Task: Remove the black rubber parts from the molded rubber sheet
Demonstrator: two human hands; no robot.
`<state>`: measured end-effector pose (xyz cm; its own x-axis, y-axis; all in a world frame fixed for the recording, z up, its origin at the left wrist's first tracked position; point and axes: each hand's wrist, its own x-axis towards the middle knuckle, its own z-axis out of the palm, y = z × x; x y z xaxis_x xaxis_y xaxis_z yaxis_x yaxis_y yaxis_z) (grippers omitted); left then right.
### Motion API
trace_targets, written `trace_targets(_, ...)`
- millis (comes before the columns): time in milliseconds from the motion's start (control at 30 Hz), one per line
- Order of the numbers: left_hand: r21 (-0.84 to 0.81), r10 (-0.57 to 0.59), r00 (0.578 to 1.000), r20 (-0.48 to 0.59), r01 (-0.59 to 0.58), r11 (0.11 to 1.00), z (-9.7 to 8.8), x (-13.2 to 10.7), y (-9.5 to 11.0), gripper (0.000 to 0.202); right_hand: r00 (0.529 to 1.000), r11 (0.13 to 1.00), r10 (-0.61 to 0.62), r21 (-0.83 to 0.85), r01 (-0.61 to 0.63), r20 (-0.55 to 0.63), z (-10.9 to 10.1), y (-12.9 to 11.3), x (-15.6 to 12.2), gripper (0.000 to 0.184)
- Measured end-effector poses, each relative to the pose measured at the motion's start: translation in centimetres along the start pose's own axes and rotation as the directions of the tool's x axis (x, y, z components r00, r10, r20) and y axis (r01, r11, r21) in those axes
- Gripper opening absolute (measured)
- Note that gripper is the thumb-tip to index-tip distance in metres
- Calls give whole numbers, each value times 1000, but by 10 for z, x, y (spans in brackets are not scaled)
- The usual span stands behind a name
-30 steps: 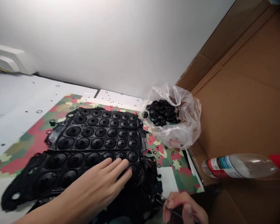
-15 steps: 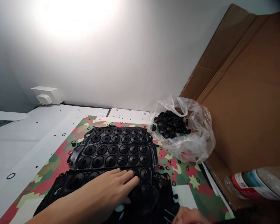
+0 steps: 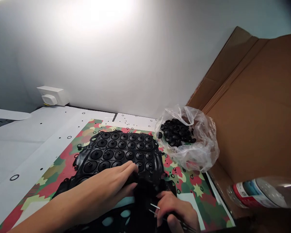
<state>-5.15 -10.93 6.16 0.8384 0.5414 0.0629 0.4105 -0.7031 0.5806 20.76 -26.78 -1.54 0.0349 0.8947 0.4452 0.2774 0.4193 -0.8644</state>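
Observation:
A black rubber sheet [image 3: 120,154] with rows of moulded round cone-shaped discs lies in front of me. My left hand [image 3: 121,181] reaches over it from the left, its fingers bent and pinching a raised part of the sheet. Oval holes show pale green in the sheet's near part, below that hand. At the lower right, my right hand [image 3: 176,207] is closed round a pair of metal tweezers [image 3: 155,206], with the tips pointing left. Its index finger is close to the dark sheet; whether it touches is unclear.
A clear plastic bag [image 3: 203,145] holding loose black discs [image 3: 177,132] stands at the back right. Beside it are a cardboard box [image 3: 254,106] and a clear labelled jar [image 3: 254,192]. Black rings lie scattered on the camouflage-patterned mat [image 3: 65,158]. A white socket [image 3: 53,95] sits at the wall.
My left hand has gone from lying flat on the sheet to pinching and lifting part of it. My right hand has moved left and up with the tweezers, closer to the left hand.

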Motion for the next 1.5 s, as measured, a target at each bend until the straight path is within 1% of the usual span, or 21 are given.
trace_targets(67,-80,-49,998,40,52,995,-5,3,3,23,991,993,88,-81,-80,100,-3,-2,3,53)
trace_targets(133,-138,-93,995,35,97,986,-9,7,3,27,972,979,165,-149,-140,167,-7,-9,9,53)
trace_targets(200,-172,-139,990,6,138,975,-11,10,0,30,961,972,189,-178,-153,204,-9,-17,16,58)
trace_targets(300,-231,-194,981,-26,183,956,-10,18,-11,36,952,968,204,-191,-162,228,-10,-26,26,62)
trace_targets(367,-257,-214,977,-26,200,945,-7,25,-19,39,952,967,228,-161,-198,202,-10,-31,32,64)
trace_targets(433,-263,-221,975,-31,206,943,-3,32,-24,44,956,965,261,-65,-254,135,-8,-38,40,66)
trace_targets(500,-251,-222,974,-47,203,946,1,38,-24,49,955,953,296,57,-297,24,-6,-48,52,71)
trace_targets(533,-239,-216,975,-54,197,951,3,40,-23,50,954,951,297,105,-291,-42,-6,-54,60,74)
trace_targets(600,-216,-189,980,-55,173,961,8,42,-18,50,943,951,298,127,-281,-146,-7,-65,79,71)
trace_targets(667,-204,-150,987,-49,137,969,12,43,-15,49,930,935,348,125,-333,-122,-11,-71,101,69)
trace_targets(733,-196,-114,992,-51,102,975,14,45,-17,51,914,918,386,149,-367,-128,-17,-71,126,72)
trace_targets(800,-182,-90,993,-70,76,980,14,48,-23,54,880,885,445,231,-404,-164,-21,-66,152,73)
trace_targets(867,-163,-81,991,-107,63,985,12,53,-32,59,857,843,466,402,-356,-220,-20,-57,180,69)
trace_targets(900,-152,-82,988,-130,62,986,10,56,-36,60,843,797,487,513,-320,-230,-17,-51,193,69)
trace_targets(933,-143,-86,985,-152,64,988,7,59,-41,60,830,729,519,613,-304,-205,-13,-45,206,67)
trace_targets(1000,-128,-96,979,-181,73,989,2,62,-47,58,823,691,535,658,-299,-188,-2,-31,228,67)
trace_targets(1067,-121,-107,978,-179,86,989,-1,62,-51,52,817,671,545,684,-287,-191,11,-17,241,66)
trace_targets(1167,-130,-133,982,-134,115,985,-4,60,-51,42,814,652,546,710,-266,-196,30,2,242,66)
trace_targets(1267,-166,-154,984,-86,139,976,-6,61,-49,48,798,657,552,715,-237,-243,43,19,230,71)
trace_targets(1400,-267,-141,990,0,136,954,-11,75,-44,66,744,700,564,685,-200,-359,47,36,220,70)
trace_targets(1500,-322,-133,989,65,147,935,-12,85,-38,60,720,732,552,658,-177,-420,46,38,226,69)
